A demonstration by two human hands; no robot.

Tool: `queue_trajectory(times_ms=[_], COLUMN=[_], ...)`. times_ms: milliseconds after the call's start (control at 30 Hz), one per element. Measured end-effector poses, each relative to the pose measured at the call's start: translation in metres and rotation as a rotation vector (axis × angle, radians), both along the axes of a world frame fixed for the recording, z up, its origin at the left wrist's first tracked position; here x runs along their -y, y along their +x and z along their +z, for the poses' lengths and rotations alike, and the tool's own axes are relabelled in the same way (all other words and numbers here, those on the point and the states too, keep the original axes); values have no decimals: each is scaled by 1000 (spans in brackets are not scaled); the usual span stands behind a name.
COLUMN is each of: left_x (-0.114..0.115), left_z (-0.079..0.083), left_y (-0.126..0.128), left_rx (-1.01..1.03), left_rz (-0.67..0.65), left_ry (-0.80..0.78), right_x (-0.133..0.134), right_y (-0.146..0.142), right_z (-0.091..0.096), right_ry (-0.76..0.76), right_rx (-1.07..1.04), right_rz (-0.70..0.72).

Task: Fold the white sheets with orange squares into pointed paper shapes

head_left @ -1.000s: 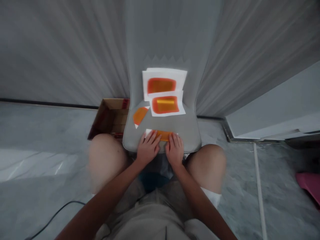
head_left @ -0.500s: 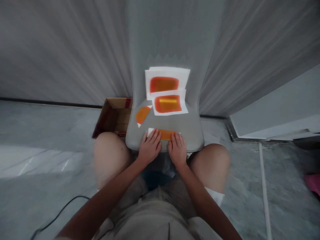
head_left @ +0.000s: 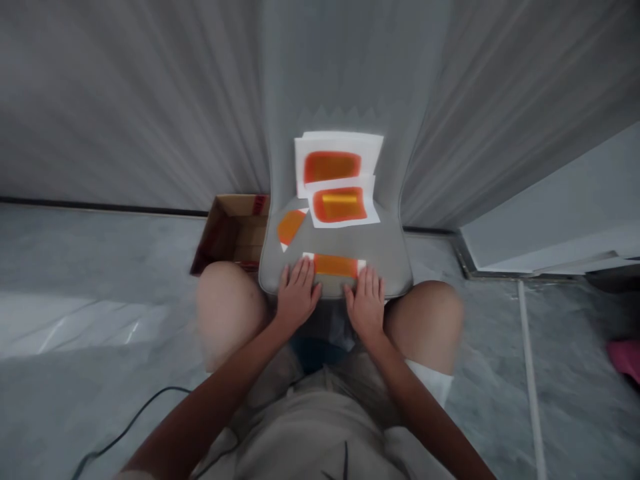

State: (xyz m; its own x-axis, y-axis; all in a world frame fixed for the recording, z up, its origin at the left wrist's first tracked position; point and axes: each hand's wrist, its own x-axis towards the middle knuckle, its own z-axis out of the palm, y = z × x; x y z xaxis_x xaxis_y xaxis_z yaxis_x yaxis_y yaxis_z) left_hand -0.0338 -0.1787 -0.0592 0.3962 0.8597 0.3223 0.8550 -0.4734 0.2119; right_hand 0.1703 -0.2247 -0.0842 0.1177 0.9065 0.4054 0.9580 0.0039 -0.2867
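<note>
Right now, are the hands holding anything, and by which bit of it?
Nothing looks gripped: the left hand and right hand lie open at opposite white ends of the orange strip.

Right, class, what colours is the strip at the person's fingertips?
The strip is orange with white at both ends; the head view shows it best.

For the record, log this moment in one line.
left hand: at orange-and-white strip, left end; right hand: at right end; strip: on seat
</note>
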Motion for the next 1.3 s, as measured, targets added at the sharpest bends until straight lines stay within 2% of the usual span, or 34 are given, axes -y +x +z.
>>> queue_trajectory(times_ms=[100,233,300,367,500,667,767,1000,1067,1133,1200,1300], left_x=[0,2,3,4,4,4,2,0,4,11,19,27], left_z=[0,-2,-3,-3,1,5,2,-6,-3,2,8,12], left_y=[0,-2,-3,-2,2,4,3,-6,1,15,36,66], left_rx=[8,-4,-18,-26,-38,-29,-17,86,119,118,89,21], left_rz=[-12,-22,-28,-15,16,25,20,7,-55,-201,-352,-463], left_ry=[-9,-23,-31,-38,-55,-69,-49,68,116,126,89,1], right_x=[3,-8,-17,-25,-19,8,13,7,8,9,11,13], right_y=[-16,-59,-76,-81,-51,1,6,-3,-3,-2,-1,1], right_z=[19,44,45,37,16,6,5,7,7,6,6,6], right_ry=[30,0,-39,-82,-168,-182,-182,-192,-194,-202,-226,-252], right_rx=[-11,-2,-7,-10,26,61,64,36,21,11,22,56], right_rz=[-6,210,264,271,255,67,27,11,12,18,37,68])
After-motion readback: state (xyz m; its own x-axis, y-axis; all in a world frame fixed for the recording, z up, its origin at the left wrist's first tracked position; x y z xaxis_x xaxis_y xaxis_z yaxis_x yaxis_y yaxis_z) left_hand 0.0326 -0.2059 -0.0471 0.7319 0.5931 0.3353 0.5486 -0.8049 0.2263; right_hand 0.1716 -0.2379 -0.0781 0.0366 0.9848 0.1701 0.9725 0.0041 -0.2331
